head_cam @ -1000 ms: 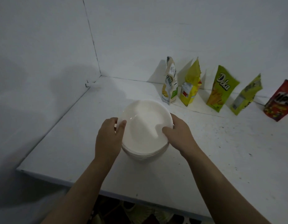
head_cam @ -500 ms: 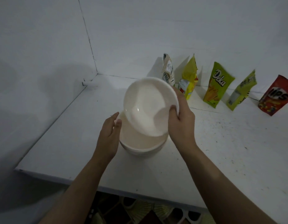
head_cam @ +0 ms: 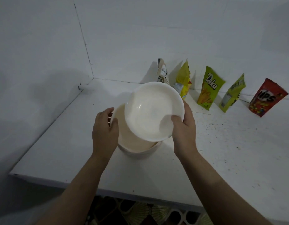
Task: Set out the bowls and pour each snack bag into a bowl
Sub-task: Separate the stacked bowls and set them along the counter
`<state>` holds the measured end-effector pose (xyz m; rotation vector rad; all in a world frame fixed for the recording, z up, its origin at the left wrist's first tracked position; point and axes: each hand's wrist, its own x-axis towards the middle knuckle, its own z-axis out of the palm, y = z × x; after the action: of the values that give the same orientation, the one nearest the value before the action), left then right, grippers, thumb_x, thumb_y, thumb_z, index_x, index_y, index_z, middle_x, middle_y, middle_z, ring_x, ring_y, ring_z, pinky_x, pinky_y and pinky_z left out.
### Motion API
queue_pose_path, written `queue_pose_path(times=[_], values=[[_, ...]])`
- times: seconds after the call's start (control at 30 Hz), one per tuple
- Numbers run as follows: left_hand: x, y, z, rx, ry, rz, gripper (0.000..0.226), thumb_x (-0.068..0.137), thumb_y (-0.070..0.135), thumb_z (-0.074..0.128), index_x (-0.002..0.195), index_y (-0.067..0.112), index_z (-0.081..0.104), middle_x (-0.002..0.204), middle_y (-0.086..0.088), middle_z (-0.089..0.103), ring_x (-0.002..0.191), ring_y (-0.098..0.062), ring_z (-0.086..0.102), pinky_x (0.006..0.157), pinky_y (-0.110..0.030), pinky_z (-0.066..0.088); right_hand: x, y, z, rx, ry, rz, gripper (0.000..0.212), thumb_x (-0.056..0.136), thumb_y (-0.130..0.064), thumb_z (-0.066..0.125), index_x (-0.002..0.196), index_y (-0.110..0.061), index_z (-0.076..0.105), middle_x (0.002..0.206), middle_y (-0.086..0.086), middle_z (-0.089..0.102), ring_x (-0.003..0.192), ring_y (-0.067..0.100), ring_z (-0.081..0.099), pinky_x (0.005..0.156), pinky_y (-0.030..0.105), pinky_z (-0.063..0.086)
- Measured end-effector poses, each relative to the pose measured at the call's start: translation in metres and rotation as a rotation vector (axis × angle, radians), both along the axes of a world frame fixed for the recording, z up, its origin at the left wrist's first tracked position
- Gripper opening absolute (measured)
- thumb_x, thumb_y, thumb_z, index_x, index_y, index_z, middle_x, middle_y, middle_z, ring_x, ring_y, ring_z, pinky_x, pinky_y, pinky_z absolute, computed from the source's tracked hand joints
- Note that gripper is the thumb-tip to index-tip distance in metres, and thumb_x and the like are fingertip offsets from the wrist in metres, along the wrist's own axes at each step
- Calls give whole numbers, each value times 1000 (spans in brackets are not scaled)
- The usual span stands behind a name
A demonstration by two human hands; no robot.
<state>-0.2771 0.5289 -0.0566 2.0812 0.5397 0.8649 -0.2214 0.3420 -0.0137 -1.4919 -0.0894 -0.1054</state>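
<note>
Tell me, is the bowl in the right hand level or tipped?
Tipped. The top bowl shows its empty inside to the camera, gripped by the right hand.

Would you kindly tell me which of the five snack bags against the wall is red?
The rightmost bag, marked "IPS"; the other four are white, yellow or green.

A bare white staging corner (plain walls [head_cam: 140, 38]), not a kitchen.
</note>
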Motion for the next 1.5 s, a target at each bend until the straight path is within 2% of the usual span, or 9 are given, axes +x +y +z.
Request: queue_pose_path(times=[0.17,0.33,0.6,0.8,1.0,1.07,1.17,1.33,1.5], values=[[4,-14,18,-72,-118,-37,28,96,13,51,121,22,61,114,7,58,94,0,55,75,-4,41,-5,-7,6,107,31,31,57,89,1,45,119,-45,62,118,-21,63,113,9,56,83,30,51],[18,-44,42,-199,-191,-134,26,96,18,53,115,35,59,113,16,61,101,0,58,80,-17,46,-2,-28,18,235,112,38,54,94,-5,46,110,-53,64,117,-20,64,114,15,56,98,48,51],[65,-142,77,-699,-312,-345,17,88,21,54,98,31,63,97,15,67,90,-7,64,74,-27,54,16,-118,42,359,171,-21,47,94,-3,48,110,-45,62,110,-10,65,105,21,59,89,46,57],[100,-228,64,-1012,-147,-704,36,102,40,37,120,24,63,111,3,73,104,-18,68,82,-35,57,41,-207,40,70,64,-77,65,94,-5,46,133,-56,46,127,-24,50,116,16,52,94,51,54],[127,-311,16,-1291,23,-630,37,100,35,41,123,15,64,114,-9,72,111,-33,63,89,-44,53,72,-290,25,-457,101,-83,54,102,-23,39,138,-63,32,163,-8,9,147,27,19,115,42,25],[132,-333,-3,-1356,78,-605,40,98,35,41,125,14,63,117,-12,70,114,-37,61,91,-45,51,83,-313,19,-757,80,-134,55,103,-24,39,141,-61,28,164,-8,-6,148,30,7,116,54,20],[140,-360,-21,-1369,105,-600,37,97,34,42,117,16,67,111,-10,72,110,-35,63,87,-42,52,97,-340,11,-940,37,-205,53,101,-23,43,142,-55,34,164,-5,6,143,30,7,115,56,20],[146,-396,-37,-1278,95,-564,37,100,35,40,118,20,68,107,-4,74,103,-27,67,81,-37,54,112,-365,4,-626,3,-200,41,102,-18,43,134,-40,57,147,-7,42,134,22,21,105,34,28],[150,-417,-47,-1402,121,-455,40,101,38,34,125,23,62,108,-2,74,99,-26,66,73,-35,53,120,-390,7,-73,134,-220,37,98,-13,48,103,-41,71,106,-24,65,103,5,58,91,35,50]])
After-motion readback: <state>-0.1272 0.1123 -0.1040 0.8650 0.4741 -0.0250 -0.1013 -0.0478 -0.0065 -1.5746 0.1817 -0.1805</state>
